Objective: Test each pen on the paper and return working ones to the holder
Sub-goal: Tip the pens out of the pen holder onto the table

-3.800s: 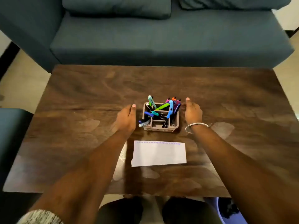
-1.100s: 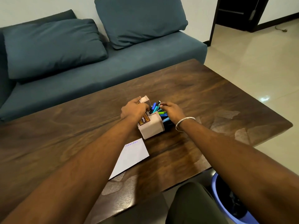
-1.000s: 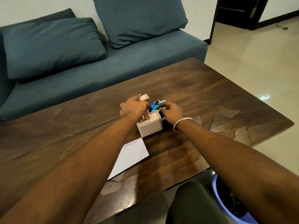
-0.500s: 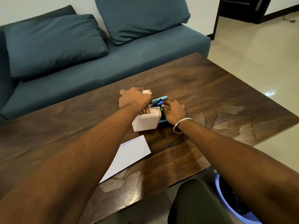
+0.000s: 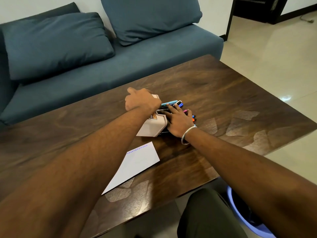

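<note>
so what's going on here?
A person has tipped the pen holder on its side on the wooden table. The left hand grips its top end; the right hand lies flat over the pens spilling out. The paper lies nearby, with no test marks visible.

Beside the white holder (image 5: 152, 125) with its brown-and-orange label, teal, blue, pink and orange pens (image 5: 180, 105) are showing; nearer lies white paper (image 5: 135, 165) edged with blue marks, all on a dark-grained brown table (image 5: 223, 93).

One holder (image 5: 152, 126), one paper (image 5: 135, 166), two cushions (image 5: 54, 42).
</note>
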